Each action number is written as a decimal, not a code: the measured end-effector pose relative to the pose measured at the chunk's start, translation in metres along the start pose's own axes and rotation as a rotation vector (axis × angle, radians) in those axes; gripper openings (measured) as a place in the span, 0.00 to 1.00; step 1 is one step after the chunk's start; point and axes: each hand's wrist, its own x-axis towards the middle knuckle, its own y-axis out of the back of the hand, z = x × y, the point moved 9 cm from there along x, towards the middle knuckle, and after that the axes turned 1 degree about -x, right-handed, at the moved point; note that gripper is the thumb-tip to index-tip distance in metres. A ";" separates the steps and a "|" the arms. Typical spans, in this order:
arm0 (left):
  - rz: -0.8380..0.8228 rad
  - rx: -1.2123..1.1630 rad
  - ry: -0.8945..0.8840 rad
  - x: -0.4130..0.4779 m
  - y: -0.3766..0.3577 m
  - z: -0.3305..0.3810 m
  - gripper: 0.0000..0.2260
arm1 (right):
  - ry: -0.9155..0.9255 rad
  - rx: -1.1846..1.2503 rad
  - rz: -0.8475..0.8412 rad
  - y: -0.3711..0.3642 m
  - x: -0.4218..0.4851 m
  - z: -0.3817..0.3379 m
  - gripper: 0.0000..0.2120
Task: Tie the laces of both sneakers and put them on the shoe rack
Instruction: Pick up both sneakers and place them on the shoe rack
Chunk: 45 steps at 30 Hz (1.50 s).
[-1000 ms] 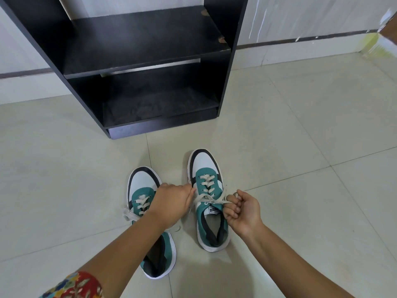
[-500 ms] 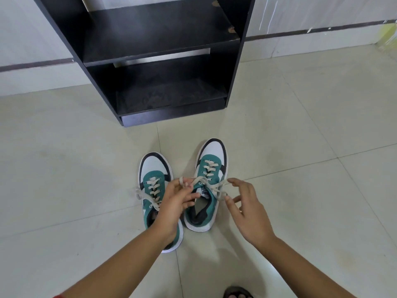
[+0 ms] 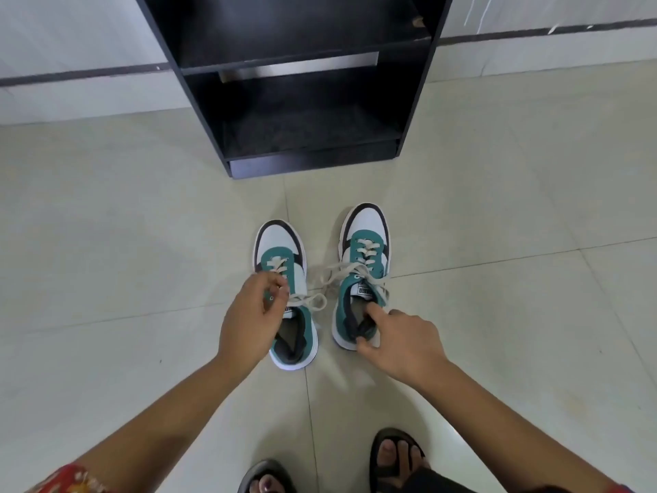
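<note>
Two teal-and-white canvas sneakers, the left sneaker (image 3: 284, 297) and right sneaker (image 3: 362, 275), sit on the tiled floor (image 3: 106, 243) before the black wooden shoe rack (image 3: 302, 101). The right hand (image 3: 401, 343) has released the laces and now pinches the right sneaker's collar; the left hand (image 3: 249, 314) has shifted to the left sneaker, fingers closed on its cream lace (image 3: 309, 301).

The pale tiled floor (image 3: 106, 243) carries a black shoe rack (image 3: 305, 161) at 12 o'clock. Two teal-and-white sneakers stand side by side at centre, toes toward the rack: left sneaker (image 3: 281, 250), right sneaker (image 3: 366, 225). Two sandalled feet (image 3: 394, 453) rest at 6 o'clock.
</note>
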 end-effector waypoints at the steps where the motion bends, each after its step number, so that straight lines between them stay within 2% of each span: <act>1: -0.015 0.063 0.002 -0.012 -0.001 -0.010 0.02 | -0.008 -0.027 -0.021 -0.002 -0.002 0.001 0.25; 4: -0.106 0.114 0.113 -0.045 -0.014 -0.040 0.10 | -0.067 -0.034 -0.063 -0.008 -0.004 0.005 0.30; 7: -0.277 0.202 0.134 -0.055 -0.040 -0.049 0.24 | -0.103 0.039 0.006 -0.006 -0.001 0.007 0.23; 8: -0.283 0.216 0.126 -0.052 -0.042 -0.048 0.23 | -0.105 0.057 0.023 -0.004 0.000 0.008 0.20; 10: -0.239 0.241 0.087 -0.042 -0.037 -0.042 0.14 | -0.092 0.070 0.051 0.000 0.002 0.007 0.16; 14: -0.167 0.220 0.052 -0.030 -0.020 -0.038 0.19 | -0.047 0.099 0.138 0.015 0.008 0.001 0.14; 18: -0.138 0.136 0.093 -0.020 -0.005 -0.039 0.11 | -0.041 0.165 0.207 0.030 0.015 -0.002 0.12; 20: -0.131 0.155 0.063 -0.017 0.010 -0.027 0.11 | -0.047 0.190 0.263 0.047 0.013 -0.001 0.13; 24: -0.077 0.193 -0.052 -0.020 0.069 0.032 0.21 | -0.061 0.201 0.348 0.112 -0.008 -0.007 0.15; 27: -0.047 0.207 -0.162 -0.029 0.129 0.095 0.18 | -0.033 0.184 0.388 0.185 -0.038 -0.020 0.15; 31: 0.009 0.246 -0.190 -0.036 0.212 0.181 0.13 | 0.012 0.170 0.411 0.291 -0.081 -0.041 0.13; 35: 0.072 0.291 -0.227 -0.029 0.277 0.263 0.15 | 0.043 0.200 0.442 0.384 -0.102 -0.061 0.11; 39: 0.095 0.271 -0.271 0.009 0.314 0.335 0.15 | 0.071 0.227 0.478 0.465 -0.081 -0.088 0.15; 45: 0.123 0.120 -0.114 0.115 0.328 0.366 0.12 | 0.024 0.231 0.414 0.532 0.017 -0.125 0.15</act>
